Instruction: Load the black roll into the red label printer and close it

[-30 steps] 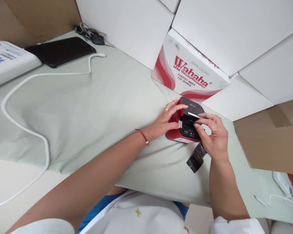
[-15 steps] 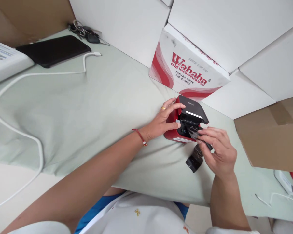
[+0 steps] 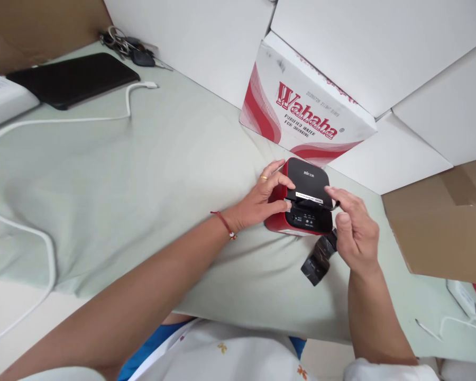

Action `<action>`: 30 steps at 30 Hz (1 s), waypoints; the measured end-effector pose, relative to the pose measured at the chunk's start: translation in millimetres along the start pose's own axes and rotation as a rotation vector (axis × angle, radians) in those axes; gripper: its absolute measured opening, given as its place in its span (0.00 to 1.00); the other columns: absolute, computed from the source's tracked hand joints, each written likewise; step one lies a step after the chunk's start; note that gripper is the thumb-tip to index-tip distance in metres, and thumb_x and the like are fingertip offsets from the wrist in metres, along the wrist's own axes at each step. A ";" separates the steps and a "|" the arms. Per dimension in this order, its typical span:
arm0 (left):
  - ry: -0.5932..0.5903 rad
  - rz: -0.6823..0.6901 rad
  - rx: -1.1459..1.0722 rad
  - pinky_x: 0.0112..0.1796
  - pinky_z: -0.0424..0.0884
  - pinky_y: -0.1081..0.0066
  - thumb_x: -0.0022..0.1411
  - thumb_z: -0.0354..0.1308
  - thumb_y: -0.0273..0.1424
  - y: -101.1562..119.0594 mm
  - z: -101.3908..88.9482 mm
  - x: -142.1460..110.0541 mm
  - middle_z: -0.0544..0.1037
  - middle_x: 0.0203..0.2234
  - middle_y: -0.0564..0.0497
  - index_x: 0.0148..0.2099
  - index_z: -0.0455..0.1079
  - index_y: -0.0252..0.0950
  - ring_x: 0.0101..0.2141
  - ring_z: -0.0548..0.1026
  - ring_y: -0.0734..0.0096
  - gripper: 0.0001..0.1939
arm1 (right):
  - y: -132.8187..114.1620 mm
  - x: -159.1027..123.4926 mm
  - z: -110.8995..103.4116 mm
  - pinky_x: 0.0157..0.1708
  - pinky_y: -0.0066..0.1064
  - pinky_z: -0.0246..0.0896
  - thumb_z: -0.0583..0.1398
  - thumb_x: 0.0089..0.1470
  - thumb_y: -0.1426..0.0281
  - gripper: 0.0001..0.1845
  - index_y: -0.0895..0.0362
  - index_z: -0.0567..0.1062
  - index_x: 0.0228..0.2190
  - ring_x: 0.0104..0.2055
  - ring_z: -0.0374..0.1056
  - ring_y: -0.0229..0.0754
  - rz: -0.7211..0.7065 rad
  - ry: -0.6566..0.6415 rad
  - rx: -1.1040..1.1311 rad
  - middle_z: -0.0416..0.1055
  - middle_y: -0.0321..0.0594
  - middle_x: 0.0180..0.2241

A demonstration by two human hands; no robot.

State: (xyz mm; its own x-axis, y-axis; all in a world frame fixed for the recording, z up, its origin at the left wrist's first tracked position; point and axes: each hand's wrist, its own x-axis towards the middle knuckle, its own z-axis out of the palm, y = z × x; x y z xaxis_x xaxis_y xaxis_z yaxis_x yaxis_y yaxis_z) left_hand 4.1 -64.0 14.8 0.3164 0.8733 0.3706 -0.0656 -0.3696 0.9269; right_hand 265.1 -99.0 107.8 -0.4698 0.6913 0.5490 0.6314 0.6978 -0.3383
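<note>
A small red-and-black device (image 3: 307,182) with a hinged black lid sits on the cloth. The lid is partly raised, and a black panel with small markings shows at the front. My left hand (image 3: 264,198) grips its left side, thumb at the front corner and index finger on the lid. My right hand (image 3: 357,227) is at the lid's right edge, index fingertip against it and thumb apart, with nothing visible held. Beside the device's front right corner lies a curled, glossy black strip (image 3: 316,264); its upper end is close to my right hand.
Behind the device stands a white-and-red Wahaha carton (image 3: 301,111) against white boxes (image 3: 333,47). A cardboard box (image 3: 440,222) is on the right. At the left lie a black phone (image 3: 75,79), keys (image 3: 133,50) and a white cable (image 3: 129,103).
My right hand has let go of the black strip and moved up to the lid's right edge. The strip is out of the device's front opening. The lid sits lower. My left hand stays put.
</note>
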 end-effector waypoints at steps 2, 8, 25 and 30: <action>0.010 0.011 0.006 0.82 0.43 0.36 0.72 0.63 0.39 1.4 0.6 -0.4 0.78 0.64 0.41 0.54 0.70 0.46 0.87 0.41 0.52 0.12 | 2.8 0.5 3.6 0.71 0.54 0.73 0.56 0.80 0.63 0.22 0.49 0.82 0.66 0.66 0.81 0.52 0.015 -0.077 0.031 0.85 0.45 0.61; 0.037 0.044 0.036 0.82 0.43 0.36 0.77 0.59 0.47 -2.0 1.4 0.1 0.80 0.60 0.40 0.52 0.71 0.46 0.86 0.45 0.53 0.12 | 3.5 -10.9 9.5 0.70 0.48 0.77 0.55 0.81 0.59 0.25 0.49 0.80 0.69 0.68 0.81 0.51 0.004 -0.109 -0.012 0.84 0.45 0.63; 0.075 0.020 0.021 0.82 0.48 0.37 0.71 0.66 0.39 -3.3 8.2 -5.4 0.59 0.81 0.38 0.52 0.73 0.43 0.86 0.44 0.49 0.11 | -2.2 -25.4 25.7 0.67 0.50 0.80 0.64 0.75 0.56 0.32 0.49 0.74 0.74 0.67 0.81 0.55 -0.044 -0.035 -0.267 0.83 0.48 0.65; 0.036 -0.074 -0.115 0.83 0.43 0.39 0.68 0.67 0.40 4.8 1.1 -6.6 0.55 0.83 0.39 0.55 0.74 0.43 0.87 0.41 0.47 0.16 | -1.3 -25.4 23.8 0.69 0.54 0.78 0.66 0.74 0.60 0.35 0.47 0.69 0.77 0.70 0.78 0.55 -0.070 -0.061 -0.136 0.80 0.50 0.68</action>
State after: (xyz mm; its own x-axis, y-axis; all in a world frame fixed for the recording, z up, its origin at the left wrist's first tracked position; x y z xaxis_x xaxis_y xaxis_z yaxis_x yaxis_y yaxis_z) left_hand 2.7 -71.8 16.8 0.2907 0.9082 0.3012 -0.1520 -0.2670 0.9516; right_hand 261.6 -113.0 76.2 -0.5497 0.6550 0.5184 0.6717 0.7155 -0.1919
